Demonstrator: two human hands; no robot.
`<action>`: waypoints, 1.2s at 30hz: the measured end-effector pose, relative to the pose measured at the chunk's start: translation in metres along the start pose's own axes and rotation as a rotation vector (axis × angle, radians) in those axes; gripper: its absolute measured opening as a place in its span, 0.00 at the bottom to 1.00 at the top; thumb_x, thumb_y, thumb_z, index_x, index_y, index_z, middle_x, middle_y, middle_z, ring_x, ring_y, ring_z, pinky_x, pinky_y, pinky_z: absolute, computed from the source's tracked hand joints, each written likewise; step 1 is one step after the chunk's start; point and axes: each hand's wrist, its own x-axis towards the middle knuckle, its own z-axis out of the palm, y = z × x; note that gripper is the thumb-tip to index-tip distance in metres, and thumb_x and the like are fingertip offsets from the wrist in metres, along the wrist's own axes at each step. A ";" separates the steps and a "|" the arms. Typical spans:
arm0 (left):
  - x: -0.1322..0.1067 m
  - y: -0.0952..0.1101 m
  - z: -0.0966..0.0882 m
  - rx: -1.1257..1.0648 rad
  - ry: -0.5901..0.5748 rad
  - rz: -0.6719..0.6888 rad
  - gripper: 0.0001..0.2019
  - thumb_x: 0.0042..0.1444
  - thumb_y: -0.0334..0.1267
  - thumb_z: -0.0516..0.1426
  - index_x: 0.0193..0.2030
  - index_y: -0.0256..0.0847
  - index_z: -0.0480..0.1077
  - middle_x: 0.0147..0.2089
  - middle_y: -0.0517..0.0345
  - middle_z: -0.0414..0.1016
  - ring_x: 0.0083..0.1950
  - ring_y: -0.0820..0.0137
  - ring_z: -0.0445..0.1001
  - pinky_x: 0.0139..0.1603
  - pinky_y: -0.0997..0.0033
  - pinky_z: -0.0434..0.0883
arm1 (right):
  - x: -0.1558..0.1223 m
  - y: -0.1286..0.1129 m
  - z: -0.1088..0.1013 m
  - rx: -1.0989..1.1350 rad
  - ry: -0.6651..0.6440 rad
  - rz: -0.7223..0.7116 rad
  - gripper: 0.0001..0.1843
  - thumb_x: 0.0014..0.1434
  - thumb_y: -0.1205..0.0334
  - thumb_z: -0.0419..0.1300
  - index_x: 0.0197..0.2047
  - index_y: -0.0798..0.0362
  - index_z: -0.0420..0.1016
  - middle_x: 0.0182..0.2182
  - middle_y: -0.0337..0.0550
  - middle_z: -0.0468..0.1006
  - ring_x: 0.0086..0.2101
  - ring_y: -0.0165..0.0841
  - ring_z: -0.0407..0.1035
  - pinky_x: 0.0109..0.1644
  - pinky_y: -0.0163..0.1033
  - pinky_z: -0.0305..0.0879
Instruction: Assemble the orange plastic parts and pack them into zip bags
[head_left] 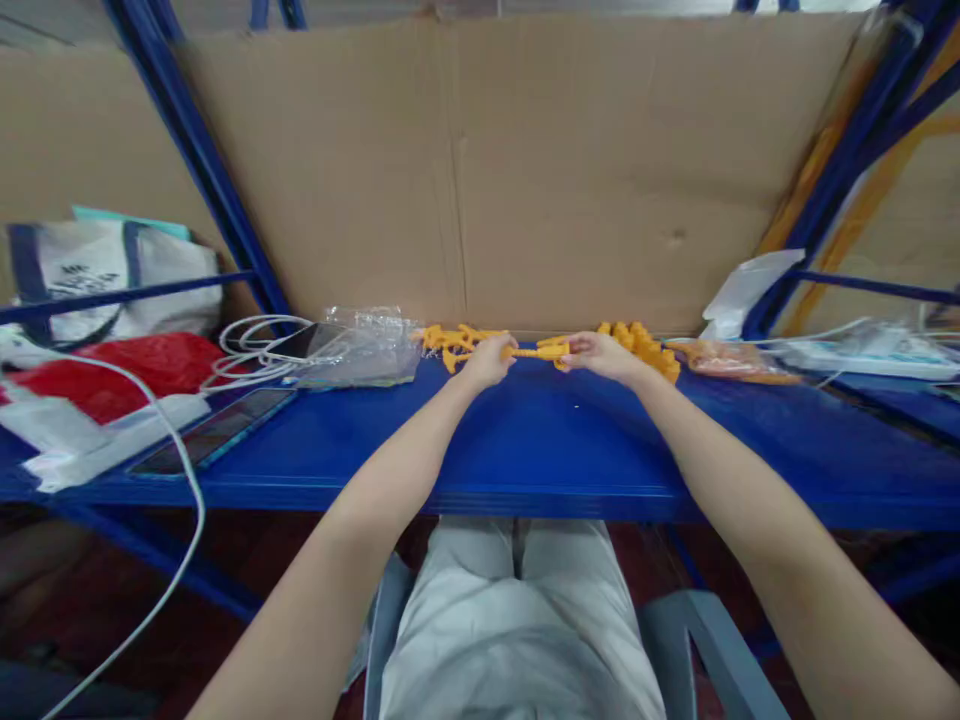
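Both my hands meet at the back of a blue shelf (540, 440). My left hand (487, 360) and my right hand (600, 355) are each closed on one end of a small orange plastic piece (541, 352) held between them just above the shelf. A loose heap of orange plastic pieces (450, 342) lies behind my left hand. Another pile of orange pieces (645, 345) sits just behind my right hand.
A clear plastic bag (360, 348) and coiled white cables (255, 350) lie left of the hands. A phone (217, 432) rests near the left front edge, beside red cloth (127, 370) and a tote bag (112, 275). A power strip (862, 355) sits right. Cardboard (525, 170) backs the shelf.
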 end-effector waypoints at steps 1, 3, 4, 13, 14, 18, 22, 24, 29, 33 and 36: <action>0.000 0.000 0.001 -0.018 0.001 0.004 0.11 0.52 0.28 0.58 0.42 0.37 0.74 0.45 0.49 0.81 0.49 0.59 0.78 0.54 0.60 0.72 | -0.002 0.001 -0.003 -0.003 -0.050 0.018 0.08 0.57 0.77 0.64 0.35 0.56 0.74 0.30 0.43 0.81 0.26 0.28 0.74 0.45 0.39 0.74; 0.000 -0.001 0.002 -0.052 0.006 0.002 0.10 0.51 0.29 0.58 0.41 0.39 0.74 0.41 0.53 0.80 0.46 0.60 0.78 0.51 0.61 0.73 | -0.006 0.003 -0.006 -0.003 -0.122 0.051 0.05 0.63 0.70 0.61 0.34 0.57 0.74 0.30 0.47 0.82 0.25 0.29 0.73 0.45 0.40 0.74; -0.001 -0.002 0.003 -0.067 0.010 -0.004 0.10 0.51 0.29 0.58 0.41 0.39 0.74 0.39 0.54 0.80 0.44 0.61 0.78 0.49 0.62 0.73 | -0.007 0.004 -0.007 0.001 -0.144 0.067 0.08 0.66 0.67 0.59 0.33 0.57 0.74 0.30 0.49 0.82 0.25 0.29 0.73 0.44 0.40 0.74; -0.001 -0.002 0.006 -0.168 0.044 -0.062 0.08 0.48 0.27 0.61 0.36 0.40 0.73 0.35 0.55 0.78 0.41 0.61 0.78 0.43 0.65 0.73 | -0.005 0.010 -0.003 0.086 -0.164 0.144 0.08 0.68 0.64 0.57 0.50 0.54 0.68 0.27 0.43 0.80 0.24 0.30 0.73 0.34 0.35 0.73; -0.001 -0.002 0.006 -0.175 0.051 -0.062 0.08 0.48 0.26 0.61 0.35 0.40 0.73 0.35 0.55 0.78 0.41 0.61 0.78 0.43 0.65 0.73 | -0.005 0.011 -0.005 0.102 -0.186 0.132 0.12 0.66 0.67 0.59 0.52 0.53 0.67 0.28 0.42 0.81 0.25 0.30 0.74 0.34 0.35 0.74; -0.001 -0.001 0.005 -0.197 0.054 -0.038 0.07 0.50 0.26 0.60 0.36 0.40 0.73 0.32 0.57 0.77 0.38 0.63 0.77 0.40 0.66 0.72 | -0.006 0.013 -0.010 0.145 -0.215 0.067 0.15 0.61 0.74 0.61 0.49 0.52 0.66 0.28 0.39 0.81 0.26 0.29 0.74 0.36 0.35 0.74; -0.001 0.002 0.004 -0.161 0.060 -0.041 0.08 0.50 0.25 0.60 0.36 0.39 0.72 0.33 0.57 0.77 0.36 0.65 0.76 0.40 0.66 0.72 | -0.006 0.011 -0.008 0.055 -0.239 0.089 0.10 0.69 0.58 0.55 0.40 0.55 0.72 0.24 0.46 0.80 0.21 0.29 0.69 0.31 0.35 0.69; -0.001 0.004 0.005 -0.151 0.046 -0.061 0.07 0.50 0.25 0.60 0.37 0.38 0.72 0.33 0.56 0.76 0.35 0.65 0.76 0.39 0.66 0.72 | -0.005 0.010 -0.006 -0.008 -0.222 0.126 0.21 0.70 0.48 0.50 0.38 0.56 0.74 0.20 0.47 0.77 0.18 0.29 0.65 0.26 0.35 0.66; -0.002 0.004 0.007 -0.178 0.006 -0.074 0.07 0.52 0.26 0.59 0.37 0.37 0.73 0.31 0.57 0.75 0.33 0.67 0.75 0.36 0.67 0.73 | -0.005 0.006 -0.003 -0.096 -0.196 0.231 0.31 0.70 0.39 0.42 0.42 0.55 0.76 0.21 0.47 0.77 0.16 0.28 0.65 0.17 0.31 0.59; -0.002 -0.001 0.008 -0.209 0.014 -0.052 0.07 0.51 0.27 0.60 0.37 0.38 0.73 0.31 0.57 0.76 0.33 0.67 0.75 0.36 0.68 0.73 | -0.008 0.006 -0.007 -0.062 -0.187 0.125 0.20 0.67 0.50 0.57 0.57 0.52 0.69 0.39 0.49 0.82 0.24 0.27 0.72 0.23 0.28 0.65; -0.001 -0.005 0.009 -0.223 0.023 -0.049 0.07 0.51 0.28 0.59 0.37 0.38 0.74 0.31 0.57 0.76 0.33 0.67 0.76 0.36 0.68 0.74 | -0.007 0.008 -0.009 -0.038 -0.184 0.065 0.21 0.61 0.63 0.64 0.57 0.52 0.69 0.43 0.47 0.81 0.28 0.26 0.74 0.29 0.28 0.69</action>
